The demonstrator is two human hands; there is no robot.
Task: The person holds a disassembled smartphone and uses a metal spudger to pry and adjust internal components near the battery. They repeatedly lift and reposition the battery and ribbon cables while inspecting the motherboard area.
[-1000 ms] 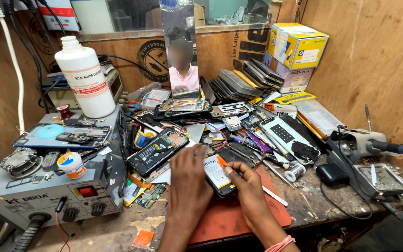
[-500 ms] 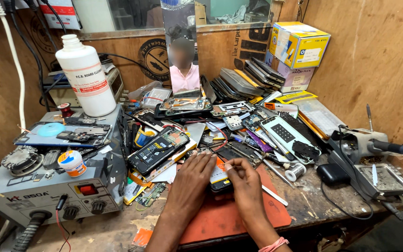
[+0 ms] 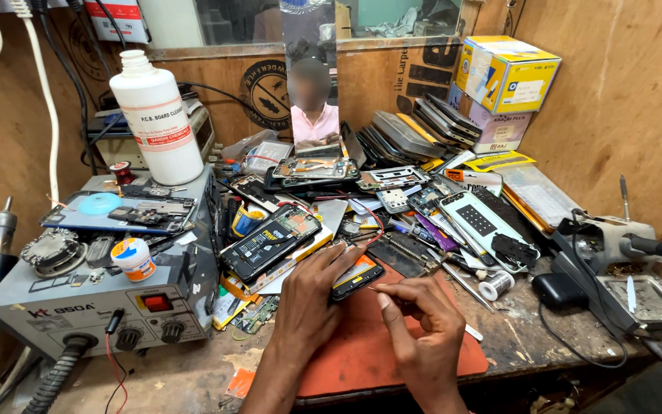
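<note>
both your hands have closed in since a second ago: your left hand (image 3: pixel 308 295) now grips the opened phone (image 3: pixel 355 277) over the orange mat (image 3: pixel 362 345), while your right hand (image 3: pixel 421 326) pinches a thin tool (image 3: pixel 383 290) (tip at its edge), so prying looks underway.

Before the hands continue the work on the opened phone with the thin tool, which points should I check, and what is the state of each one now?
1. Left hand steadies the opened phone: ok, fingers rest on its edge.
2. Right hand grips the thin tool: ok, pinched between fingertips.
3. Tool tip is on the phone: cannot tell, the tip is too small to see.
4. Phone lies over the red mat: ok, at its far edge.
5. Space around the phone: not ok, the black phone with the yellow-labelled battery and loose parts crowd close.
6. Solder spool clear of the hands: ok, it lies apart to the right.
</note>
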